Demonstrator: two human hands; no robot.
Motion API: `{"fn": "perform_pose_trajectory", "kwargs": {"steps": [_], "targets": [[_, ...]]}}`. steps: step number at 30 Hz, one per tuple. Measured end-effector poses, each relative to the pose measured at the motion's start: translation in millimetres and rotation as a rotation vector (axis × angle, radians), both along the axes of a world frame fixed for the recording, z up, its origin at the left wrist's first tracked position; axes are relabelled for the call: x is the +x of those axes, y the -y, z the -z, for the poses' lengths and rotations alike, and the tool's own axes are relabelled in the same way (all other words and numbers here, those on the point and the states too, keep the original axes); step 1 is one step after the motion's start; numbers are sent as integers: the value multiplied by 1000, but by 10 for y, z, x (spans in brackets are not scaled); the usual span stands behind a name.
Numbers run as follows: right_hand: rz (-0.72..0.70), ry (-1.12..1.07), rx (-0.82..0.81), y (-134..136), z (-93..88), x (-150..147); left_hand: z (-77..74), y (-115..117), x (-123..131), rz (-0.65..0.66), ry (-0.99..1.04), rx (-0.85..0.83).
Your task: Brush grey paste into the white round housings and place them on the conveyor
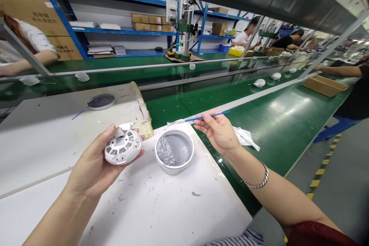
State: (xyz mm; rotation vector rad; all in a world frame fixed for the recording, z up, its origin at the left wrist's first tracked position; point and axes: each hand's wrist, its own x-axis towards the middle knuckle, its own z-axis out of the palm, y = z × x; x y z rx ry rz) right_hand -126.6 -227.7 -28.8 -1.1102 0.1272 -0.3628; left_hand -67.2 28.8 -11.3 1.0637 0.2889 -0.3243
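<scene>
1. Left hand (93,165): fingers curled round a white housing (123,152), thumb at its upper left edge, fingertips showing past its far side. Gripping it, slotted face up.
2. Housing sits in the cupped left fingers, tilted, well to the left of the right fingertips. Small white block (126,126) at its upper edge, just beyond the thumb tip.
3. Handling guess: light, stiff plastic; smooth, so may slip if fingers get paste on them. Thin ribs between slots look like the fragile bit.
4. Best hold: round the solid outer rim, palm underneath. Keep fingers off slots and block.
5. Right hand (219,133): thumb and fingers pinching a blue-handled brush (191,118) partway along the handle. Pale tip points left of the fingertips, back end sticks out right.
6. Brush: probably very light, thin, bendy toward the tip; pinch on the blue part, not the wet end.
7. Bowl (173,170) below and left of the right fingertips, right of the left ones, touched by neither hand. Grey paste (165,153) inside looks thick, sticky.
8. White cloth (245,138) just right of the right hand; likely soft, limp.
</scene>
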Motion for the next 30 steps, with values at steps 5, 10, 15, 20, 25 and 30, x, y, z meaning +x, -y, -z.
{"fn": "perform_pose_trajectory", "kwargs": {"steps": [5,10,15,20,25,30], "targets": [[-8,21,-5,-18,-89,78,0,17,4,-17,-56,29],[-72,101,-20,-160,-301,174,-1,76,-58,11,-101,16],[-150,124,-134,-437,-395,131,-28,112,-119,46,-87,-49],[-172,147,-234,-583,-305,51,-42,101,-145,24,-56,-89],[-147,162,-274,-617,-297,21,-53,99,-156,30,-64,-111],[-129,162,-329,-637,-316,-12,-34,83,-171,31,-31,-108]]}}
